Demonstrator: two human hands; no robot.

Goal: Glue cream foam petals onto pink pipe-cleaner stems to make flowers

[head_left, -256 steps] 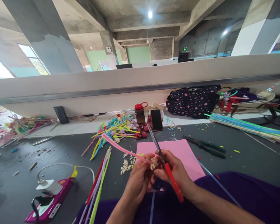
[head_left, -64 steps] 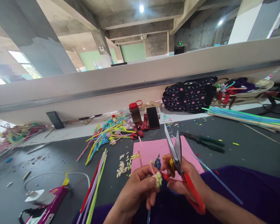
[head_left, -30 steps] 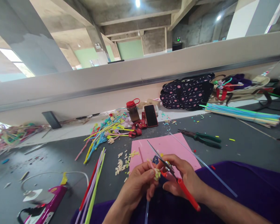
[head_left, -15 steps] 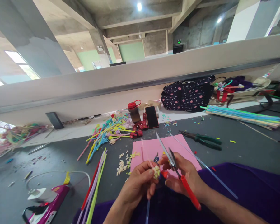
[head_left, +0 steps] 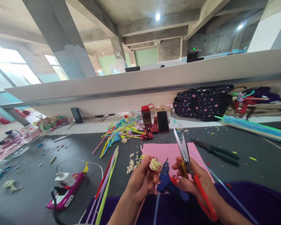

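Note:
My left hand (head_left: 142, 178) is closed, pinching a small cream-and-yellow flower head (head_left: 155, 164) made of short fuzzy pieces; a thin pink stem trails below the fist. In my right hand (head_left: 194, 179) is a pair of red-handled scissors (head_left: 185, 153), blades pointing up and slightly apart, handles hanging past the palm. Between the hands is a blue glue gun (head_left: 165, 178), nozzle up, with a clear glue stick (head_left: 156, 207) below it. Its red trigger is close to my right fingers; whether they touch it I cannot tell. A pink sheet (head_left: 152, 150) lies beneath.
Cut cream pieces (head_left: 131, 165) lie left of the sheet, near long pipe cleaners (head_left: 107, 184). Pliers (head_left: 215, 151) rest at right. Farther back are finished-looking coloured stems (head_left: 121, 131), a bottle (head_left: 146, 115), a phone (head_left: 163, 122) and a patterned bag (head_left: 201, 103). A magenta power strip (head_left: 65, 193) sits left.
The view has swung left. My hands have moved apart, and the flower head now faces up in my left hand. The glue gun shows more fully, and the scissors point more upright.

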